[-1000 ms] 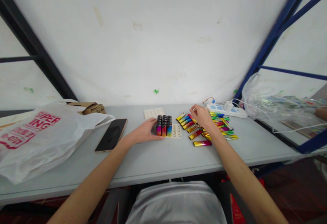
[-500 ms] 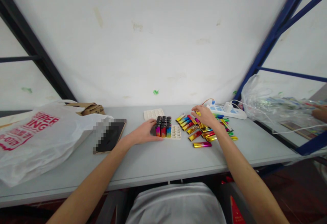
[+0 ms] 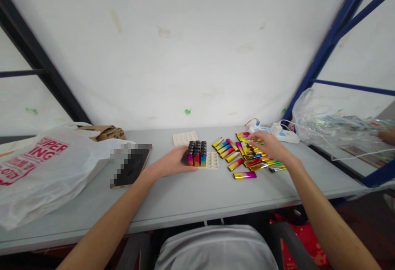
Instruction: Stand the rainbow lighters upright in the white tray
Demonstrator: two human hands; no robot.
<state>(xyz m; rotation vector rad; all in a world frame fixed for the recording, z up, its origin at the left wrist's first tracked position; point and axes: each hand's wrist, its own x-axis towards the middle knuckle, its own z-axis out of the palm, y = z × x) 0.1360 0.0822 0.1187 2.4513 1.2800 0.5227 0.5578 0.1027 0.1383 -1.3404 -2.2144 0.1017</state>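
My left hand [image 3: 174, 162] is wrapped around the left side of a tight block of upright lighters [image 3: 196, 155] with black tops and shiny coloured bodies. Its thumb lies along the front base, and the other fingers reach behind. These lighters stand in a pale tray [image 3: 212, 160] whose right part shows bare round holes. Over a loose pile of lighters [image 3: 236, 164], mostly gold with red, purple, blue or green, hovers my right hand [image 3: 270, 144]. Its fingers stretch left and down at the pile's back, apart, with their tips partly hidden among the lighters.
A second pale tray [image 3: 185, 138] lies behind the block. To the left are a dark flat device [image 3: 134, 167], a white plastic bag [image 3: 61, 167] and brown cardboard [image 3: 108, 133]. A white power strip [image 3: 288, 137] with cables sits behind the pile. Another person's hand [image 3: 387, 135] shows at far right.
My right hand has moved right across the pile, uncovering lighters at its back left. Some lighters at the pile's right have shifted. My left hand stays at the block.
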